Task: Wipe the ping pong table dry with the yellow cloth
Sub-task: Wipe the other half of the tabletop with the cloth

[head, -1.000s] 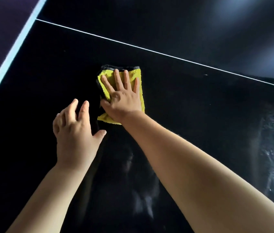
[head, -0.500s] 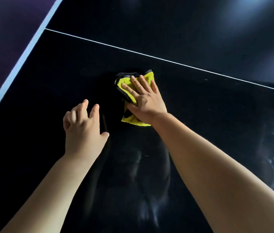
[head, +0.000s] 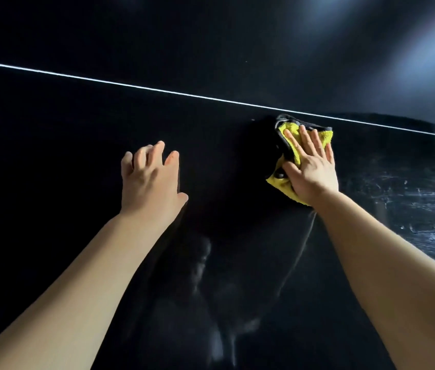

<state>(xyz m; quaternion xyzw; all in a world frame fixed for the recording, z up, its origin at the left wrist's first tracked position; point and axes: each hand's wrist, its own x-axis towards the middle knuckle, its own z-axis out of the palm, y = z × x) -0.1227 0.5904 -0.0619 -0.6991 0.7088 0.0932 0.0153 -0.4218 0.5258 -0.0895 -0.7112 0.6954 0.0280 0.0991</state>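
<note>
Head view: right hand (head: 311, 172) is pressing flat, fingers straight, on the yellow cloth (head: 323, 136), right of centre frame, just below the white line (head: 131, 85). Left hand (head: 149, 180) is lying loosely spread, holding nothing, on the ping pong table (head: 64, 145), centre left. Cloth is travelling rightward from its earlier position, closing on the wet streaks (head: 411, 198) at the right edge; that patch is probably still awaiting drying.

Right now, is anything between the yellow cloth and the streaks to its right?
Nothing visible: only bare table lies between the yellow cloth under the right hand and the streaks.
</note>
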